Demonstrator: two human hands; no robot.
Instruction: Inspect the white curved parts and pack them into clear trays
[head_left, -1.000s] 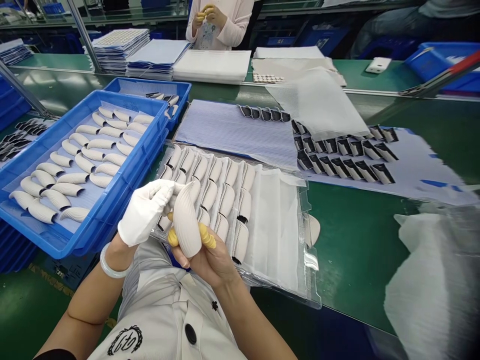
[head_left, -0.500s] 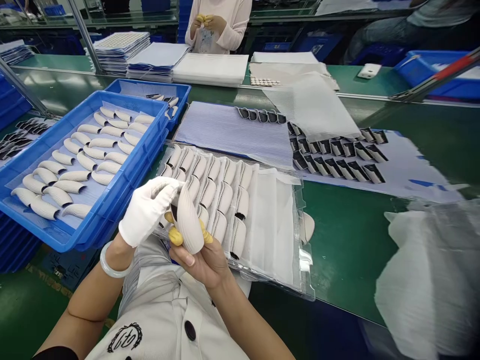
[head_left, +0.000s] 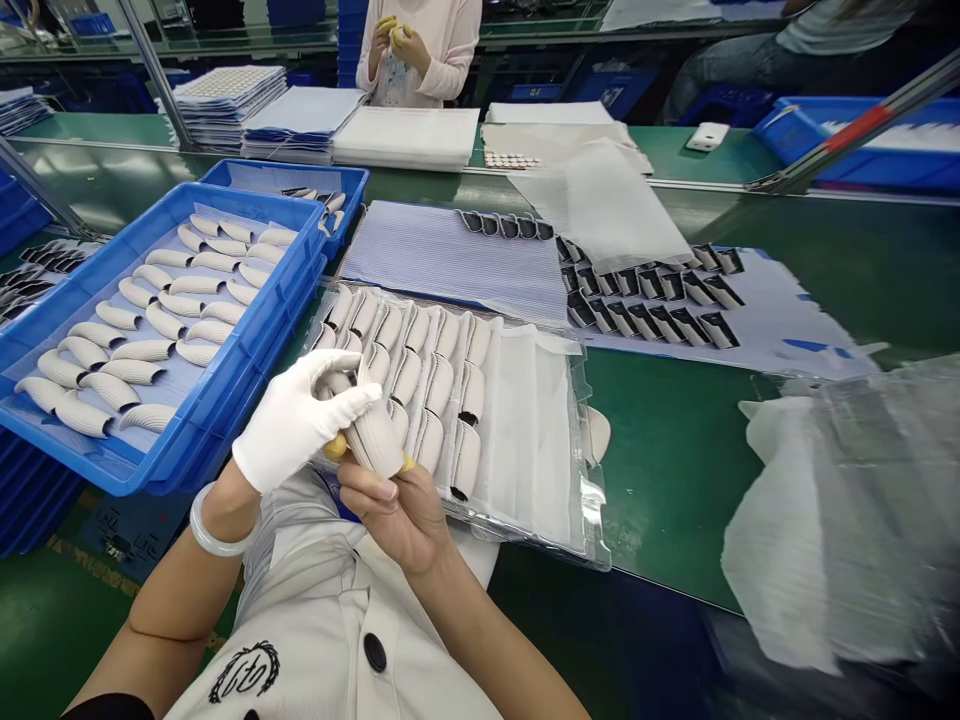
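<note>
My left hand (head_left: 296, 420) wears a white cloth glove and has a pale bangle at the wrist. Its fingers lie over the top of a ribbed off-white curved moulded piece (head_left: 375, 437). My right hand (head_left: 394, 510) is bare, with yellow finger cots, and grips the same piece from below. Part of the piece is hidden by both hands. Just beyond them lies a clear plastic sleeve (head_left: 517, 430) holding rows of similar pieces on a white liner.
A blue tray (head_left: 225, 370) of ribbed pieces stands to the left, with a smaller blue tray (head_left: 289, 178) behind it. Dark-lined pieces lie on a pale sheet (head_left: 780, 345) to the right. Crumpled plastic film (head_left: 840, 520) lies at the right. A co-worker (head_left: 420, 50) stands across the green bench.
The ribbed piece has tilted from nearly upright to leaning left, and my gloved fingers now reach further over it. The whole scene has shifted slightly left and up in view.
</note>
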